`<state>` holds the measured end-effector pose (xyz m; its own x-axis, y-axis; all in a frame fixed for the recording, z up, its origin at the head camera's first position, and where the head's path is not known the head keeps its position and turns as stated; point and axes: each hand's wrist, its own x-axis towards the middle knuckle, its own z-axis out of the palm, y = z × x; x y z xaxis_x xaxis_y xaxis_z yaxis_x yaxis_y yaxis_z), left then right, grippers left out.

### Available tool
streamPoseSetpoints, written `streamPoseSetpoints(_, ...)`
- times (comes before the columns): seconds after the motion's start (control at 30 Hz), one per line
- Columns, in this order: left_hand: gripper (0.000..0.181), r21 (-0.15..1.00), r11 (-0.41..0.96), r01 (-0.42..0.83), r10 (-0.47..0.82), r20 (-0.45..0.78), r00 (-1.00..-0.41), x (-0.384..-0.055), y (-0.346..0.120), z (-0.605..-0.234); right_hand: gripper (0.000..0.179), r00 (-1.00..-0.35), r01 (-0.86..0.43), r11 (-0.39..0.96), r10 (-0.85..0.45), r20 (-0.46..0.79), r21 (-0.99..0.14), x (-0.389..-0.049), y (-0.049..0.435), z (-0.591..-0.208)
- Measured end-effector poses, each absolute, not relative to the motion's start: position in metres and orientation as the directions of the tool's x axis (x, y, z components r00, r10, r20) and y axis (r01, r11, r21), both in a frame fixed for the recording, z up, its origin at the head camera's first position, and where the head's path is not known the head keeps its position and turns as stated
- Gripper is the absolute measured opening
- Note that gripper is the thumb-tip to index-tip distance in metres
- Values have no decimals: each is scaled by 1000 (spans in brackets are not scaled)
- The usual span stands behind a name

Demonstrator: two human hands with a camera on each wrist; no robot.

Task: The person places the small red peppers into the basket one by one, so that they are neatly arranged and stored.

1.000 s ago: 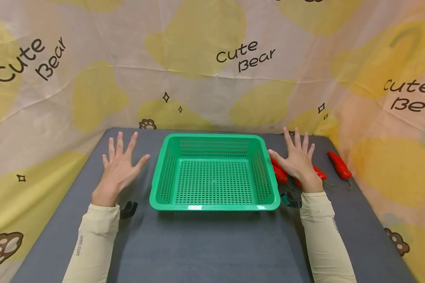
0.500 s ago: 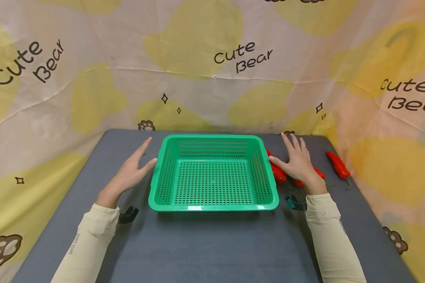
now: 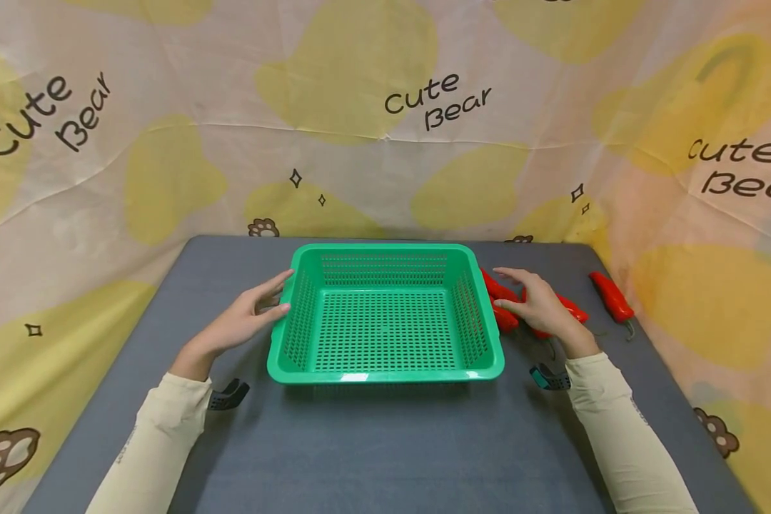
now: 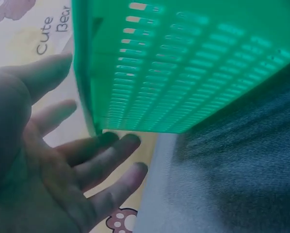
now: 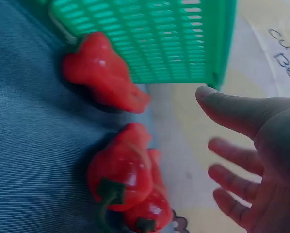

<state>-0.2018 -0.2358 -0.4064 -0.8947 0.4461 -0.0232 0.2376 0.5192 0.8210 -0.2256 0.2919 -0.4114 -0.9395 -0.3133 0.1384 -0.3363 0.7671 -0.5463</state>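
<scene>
A green plastic basket (image 3: 385, 377) with slotted walls sits on the grey table, and nothing lies in it. My left hand (image 3: 240, 325) is at its left rim, fingers relaxed and slightly bent; in the left wrist view the fingers (image 4: 108, 158) are spread beside the slotted wall, and contact is hard to tell. On the other side, my right hand (image 3: 540, 307) hovers near the right rim with thumb and fingers apart, holding nothing. Red peppers (image 3: 504, 318) lie between that hand and the basket, partly hidden; the right wrist view shows a red pepper (image 5: 101, 73) close against the basket wall.
Another red pepper (image 3: 612, 296) lies farther right near the table edge. The grey table (image 3: 385, 450) extends in front of the basket. A patterned cloth (image 3: 360, 128) stands behind the table and along both sides.
Both hands have come in toward the basket's sides and lowered. The left hand turned from spread fingers to facing the rim; the right hand's fingers bent inward. The basket stays in place.
</scene>
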Motion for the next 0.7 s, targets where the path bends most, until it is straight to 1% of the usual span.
streamPoseSetpoints(0.17,62,829,502,246,481,-31,-876,-203,-235,-410,54,-926,-347,748,-370,79,-565,-227,284,-421)
streamPoseSetpoints(0.27,61,829,504,241,469,-28,-883,-203,-233,-411,51,-908,-358,727,-418,35,-586,-228,279,-427)
streamPoseSetpoints(0.37,61,829,506,239,461,-25,-887,-204,-232,-411,46,-889,-380,702,-457,28,-602,-229,275,-433)
streamPoseSetpoints(0.47,61,830,508,232,453,-28,-891,-205,-232,-410,33,-869,-418,689,-494,38,-593,-231,271,-436)
streamPoseSetpoints(0.53,62,834,506,220,450,-38,-892,-206,-232,-411,19,-854,-439,687,-519,31,-579,-232,269,-436)
streamPoseSetpoints(0.6,62,835,507,217,450,-42,-892,-206,-233,-411,10,-833,-460,679,-553,14,-572,-233,266,-435)
streamPoseSetpoints(0.63,62,835,506,216,449,-41,-893,-206,-234,-412,9,-819,-477,672,-573,9,-566,-233,264,-434)
streamPoseSetpoints(0.7,62,834,506,219,451,-39,-892,-207,-234,-412,14,-797,-503,668,-604,-6,-549,-233,262,-431)
